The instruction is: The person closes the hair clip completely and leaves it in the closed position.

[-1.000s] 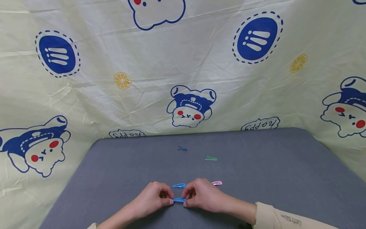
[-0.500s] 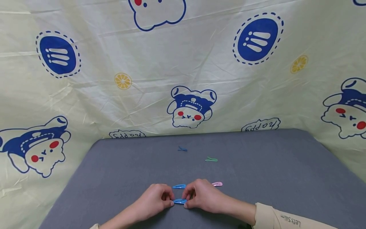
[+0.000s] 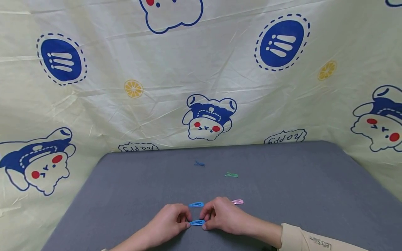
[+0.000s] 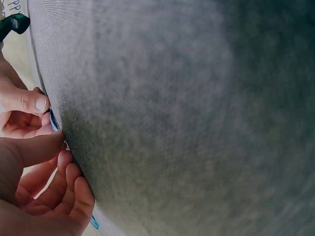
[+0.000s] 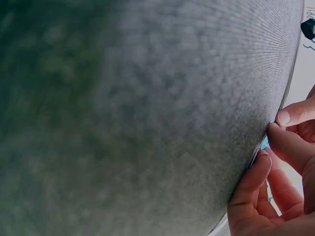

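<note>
Close to the near edge of the head view, a blue snap hair clip (image 3: 197,222) is held between two hands. The left hand (image 3: 169,222) pinches its left end with thumb and fingers, and the right hand (image 3: 224,216) pinches its right end. Just beyond lies a second blue hair clip (image 3: 196,204), flat on the table. A pink hair clip (image 3: 238,202) lies behind the right hand, its left end hidden. In the left wrist view a sliver of the held blue clip (image 4: 53,121) shows between the fingertips; most of it is covered.
Farther back on the grey cloth-covered table (image 3: 141,181) lie a green hair clip (image 3: 231,174) and a dark blue hair clip (image 3: 199,163), both appearing snapped open. A cream printed curtain (image 3: 163,69) hangs behind the table.
Both hands and the blue clip between them have shifted slightly toward the near edge. The gap to the other blue clip is a little wider; the remaining clips lie where they were.
</note>
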Demonstrator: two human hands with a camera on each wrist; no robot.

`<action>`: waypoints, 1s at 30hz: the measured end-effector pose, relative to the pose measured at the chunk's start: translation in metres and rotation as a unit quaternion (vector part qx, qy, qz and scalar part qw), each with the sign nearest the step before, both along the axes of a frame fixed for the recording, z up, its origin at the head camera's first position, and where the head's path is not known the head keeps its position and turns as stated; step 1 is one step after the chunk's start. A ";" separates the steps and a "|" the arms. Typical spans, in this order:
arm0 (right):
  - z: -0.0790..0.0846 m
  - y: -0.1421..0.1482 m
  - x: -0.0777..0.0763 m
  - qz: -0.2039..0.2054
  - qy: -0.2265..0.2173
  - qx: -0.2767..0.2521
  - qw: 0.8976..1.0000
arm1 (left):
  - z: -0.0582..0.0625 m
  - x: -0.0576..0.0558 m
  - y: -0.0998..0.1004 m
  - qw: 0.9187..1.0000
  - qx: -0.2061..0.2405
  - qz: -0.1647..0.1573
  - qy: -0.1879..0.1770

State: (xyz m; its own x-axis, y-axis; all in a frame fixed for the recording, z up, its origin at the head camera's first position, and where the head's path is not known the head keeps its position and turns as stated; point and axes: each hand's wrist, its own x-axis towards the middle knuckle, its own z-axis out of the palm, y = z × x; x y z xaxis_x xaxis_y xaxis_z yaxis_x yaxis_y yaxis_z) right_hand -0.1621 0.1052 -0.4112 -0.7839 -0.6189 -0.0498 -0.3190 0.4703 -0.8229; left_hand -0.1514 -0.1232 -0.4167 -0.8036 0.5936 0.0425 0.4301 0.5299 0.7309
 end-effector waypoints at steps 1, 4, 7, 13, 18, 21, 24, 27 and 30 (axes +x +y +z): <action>0.000 0.000 0.000 0.002 -0.002 -0.001 1.000 | 0.000 0.000 0.000 1.000 0.000 -0.002 0.001; 0.002 0.002 0.001 0.005 -0.005 -0.007 1.000 | 0.002 -0.001 -0.003 1.000 0.001 -0.003 -0.002; 0.006 0.005 0.003 0.005 -0.005 -0.017 1.000 | 0.006 -0.003 -0.006 1.000 0.002 0.002 -0.012; 0.017 0.015 0.001 0.011 -0.014 -0.025 1.000 | 0.018 -0.015 -0.013 1.000 -0.011 0.021 0.017; 0.028 0.025 -0.007 0.030 -0.024 -0.015 0.999 | 0.029 -0.028 -0.017 0.999 -0.011 0.037 0.033; 0.034 0.029 -0.013 0.029 -0.010 -0.001 1.000 | 0.033 -0.036 -0.018 0.998 -0.003 0.046 0.039; 0.040 0.033 -0.020 0.030 0.012 0.014 0.999 | 0.036 -0.045 -0.018 0.997 0.003 0.058 0.043; 0.044 0.035 -0.026 0.029 0.029 0.026 0.999 | 0.038 -0.054 -0.019 0.997 0.007 0.062 0.042; 0.046 0.036 -0.033 0.023 0.039 0.032 0.998 | 0.038 -0.065 -0.021 0.997 0.012 0.062 0.040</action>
